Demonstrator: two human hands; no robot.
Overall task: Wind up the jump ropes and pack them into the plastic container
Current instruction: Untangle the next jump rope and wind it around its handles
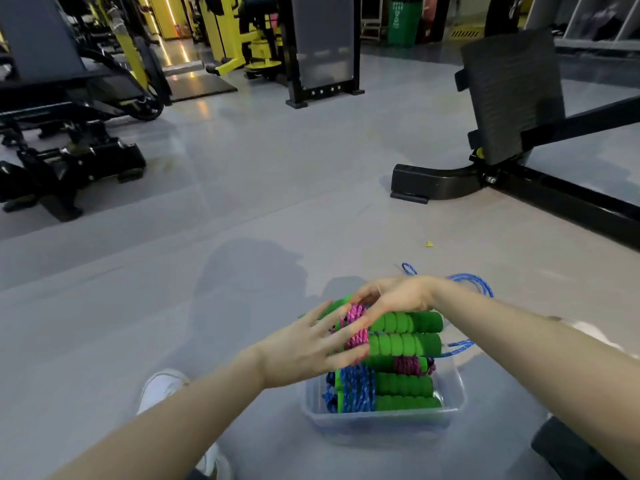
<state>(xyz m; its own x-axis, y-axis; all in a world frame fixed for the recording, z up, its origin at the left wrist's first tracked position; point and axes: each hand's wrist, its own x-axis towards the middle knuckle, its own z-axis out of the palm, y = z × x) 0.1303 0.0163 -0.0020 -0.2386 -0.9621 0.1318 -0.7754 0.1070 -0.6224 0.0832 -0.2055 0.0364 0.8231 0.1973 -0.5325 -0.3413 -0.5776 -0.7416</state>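
Observation:
A clear plastic container (pixel 450 415) stands on the grey floor and holds wound jump ropes with green foam handles (pixel 403 386). One bundle in it is wrapped in blue cord (pixel 356 389). On top lies a bundle with pink cord (pixel 358 332) wound round its green handles (pixel 405 336). My left hand (pixel 311 348) lies with straight spread fingers against the left side of this pink bundle. My right hand (pixel 394 296) reaches over it, fingers curled down onto the pink cord. A loose blue rope (pixel 479 282) lies on the floor behind my right wrist.
A black bench frame (pixel 519 188) stands at the right, and more black and yellow gym machines (pixel 69 150) at the left and back. My white shoe (pixel 159 386) is left of the container. A dark object (pixel 568 452) lies at the lower right.

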